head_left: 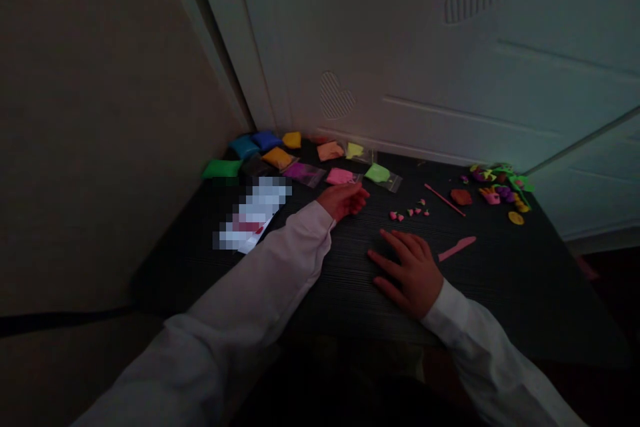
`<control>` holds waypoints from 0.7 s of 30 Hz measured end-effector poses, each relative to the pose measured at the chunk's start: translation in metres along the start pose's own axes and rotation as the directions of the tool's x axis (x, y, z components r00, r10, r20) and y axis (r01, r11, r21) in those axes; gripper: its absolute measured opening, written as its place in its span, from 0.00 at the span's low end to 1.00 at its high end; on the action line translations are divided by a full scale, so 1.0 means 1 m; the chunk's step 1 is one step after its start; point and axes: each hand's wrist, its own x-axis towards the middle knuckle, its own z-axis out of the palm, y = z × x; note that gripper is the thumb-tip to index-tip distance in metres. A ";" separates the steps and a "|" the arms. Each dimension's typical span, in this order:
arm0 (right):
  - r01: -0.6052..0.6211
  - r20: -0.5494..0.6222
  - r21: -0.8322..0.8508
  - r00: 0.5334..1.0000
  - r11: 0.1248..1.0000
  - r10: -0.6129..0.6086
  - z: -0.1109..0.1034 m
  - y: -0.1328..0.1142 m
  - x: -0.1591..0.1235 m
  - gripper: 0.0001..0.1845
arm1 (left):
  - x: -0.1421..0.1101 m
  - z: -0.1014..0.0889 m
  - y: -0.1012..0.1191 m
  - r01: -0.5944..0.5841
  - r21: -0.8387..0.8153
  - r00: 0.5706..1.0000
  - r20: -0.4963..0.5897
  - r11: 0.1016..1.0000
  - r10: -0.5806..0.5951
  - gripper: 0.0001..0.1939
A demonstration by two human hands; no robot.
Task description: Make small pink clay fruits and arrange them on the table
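My left hand (344, 201) is over the table just in front of a pink clay packet (340, 176), its fingers curled inward. Whatever they may hold is hidden, and I cannot tell whether the hand touches the packet. Lower and to the right, my right hand (411, 271) rests with fingers spread and nothing in them. Several tiny pink-and-green clay pieces (410, 212) lie beyond it. To its right is a pink plastic clay knife (457, 248), and farther back a thin pink stick tool (445, 200) lies slanted.
Along the back of the dark table (520, 293) sit more clay packets, among them a green one (223, 169) and a light green one (377, 173). A bright phone (255, 217) lies at left. Small clay figures (505, 193) and a reddish lump (461, 197) are at right. A white panel (425, 67) stands behind.
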 end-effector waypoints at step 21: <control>-0.075 0.063 -0.037 0.995 0.997 0.077 0.000 0.000 -0.002 0.29 | 0.001 -0.001 -0.001 -0.004 0.017 1.000 0.012 1.000 0.003 0.15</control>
